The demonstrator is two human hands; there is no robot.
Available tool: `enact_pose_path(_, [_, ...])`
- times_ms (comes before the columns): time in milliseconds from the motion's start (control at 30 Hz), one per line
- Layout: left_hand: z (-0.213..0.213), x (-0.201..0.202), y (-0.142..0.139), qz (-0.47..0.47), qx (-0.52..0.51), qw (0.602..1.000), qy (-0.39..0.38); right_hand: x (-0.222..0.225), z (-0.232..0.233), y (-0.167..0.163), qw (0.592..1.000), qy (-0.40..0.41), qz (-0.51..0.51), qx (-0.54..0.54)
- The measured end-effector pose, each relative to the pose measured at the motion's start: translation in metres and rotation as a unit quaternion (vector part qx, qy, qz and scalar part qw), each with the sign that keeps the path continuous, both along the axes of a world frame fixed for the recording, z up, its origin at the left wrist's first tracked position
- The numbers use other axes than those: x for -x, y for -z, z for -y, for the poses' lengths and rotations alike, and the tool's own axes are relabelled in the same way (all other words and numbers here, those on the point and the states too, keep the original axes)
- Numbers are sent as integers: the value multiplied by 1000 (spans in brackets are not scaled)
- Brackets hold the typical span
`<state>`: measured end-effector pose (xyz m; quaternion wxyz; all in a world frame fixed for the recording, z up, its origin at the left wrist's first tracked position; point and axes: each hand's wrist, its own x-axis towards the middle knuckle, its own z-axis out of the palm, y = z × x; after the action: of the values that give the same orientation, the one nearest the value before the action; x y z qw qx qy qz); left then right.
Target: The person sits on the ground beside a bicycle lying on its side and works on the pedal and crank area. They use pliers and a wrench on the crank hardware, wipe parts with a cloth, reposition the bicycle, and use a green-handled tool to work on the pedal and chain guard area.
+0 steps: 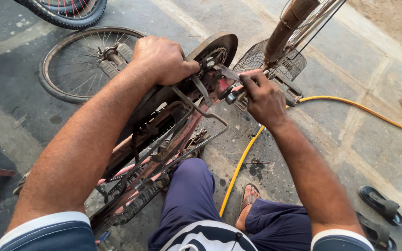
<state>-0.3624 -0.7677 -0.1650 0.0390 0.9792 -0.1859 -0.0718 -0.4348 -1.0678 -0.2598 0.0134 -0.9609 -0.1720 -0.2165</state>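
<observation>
The left hand (164, 59) is clenched tight over the bicycle frame (164, 135), gripping the dark metal by the rear end. The right hand (262, 98) has its fingers pinched together on a small metal tool (231, 96), pressed against the frame just beside the other hand. The reddish bicycle lies upturned across the paved floor (373, 135) before the person's knees. A loose wheel (77, 62) lies behind it, a yellow hose (243, 160) snakes past, sandals (380, 204) sit on the right.
</observation>
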Motion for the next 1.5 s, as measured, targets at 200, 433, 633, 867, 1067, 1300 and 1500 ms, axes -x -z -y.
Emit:
enact_pose_path(200, [0, -1, 1, 7, 4, 1000, 7, -2, 4, -6, 995, -72, 54, -50])
enact_pose_path(433, [0, 0, 0, 7, 5, 1000, 1, 4, -5, -22, 992, -55, -19, -109])
enact_pose_path(633, [2, 1, -1, 2, -2, 1000, -6, 6, -3, -37, 989, 39, -57, -134])
enact_pose_path(867, [3, 1, -3, -10, -17, 1000, -12, 4, 4, -24, 989, 7, 0, -148])
enact_pose_path(1067, [3, 0, -2, -15, -18, 1000, -12, -1, 5, -17, 997, 0, 31, -77])
enact_pose_path(1300, [3, 2, -3, -2, -16, 1000, -2, 2, 8, -24, 987, 5, 25, -156])
enact_pose_path(1500, [2, 1, -4, 2, -3, 1000, -2, -6, 10, -23, 994, -22, 73, -82])
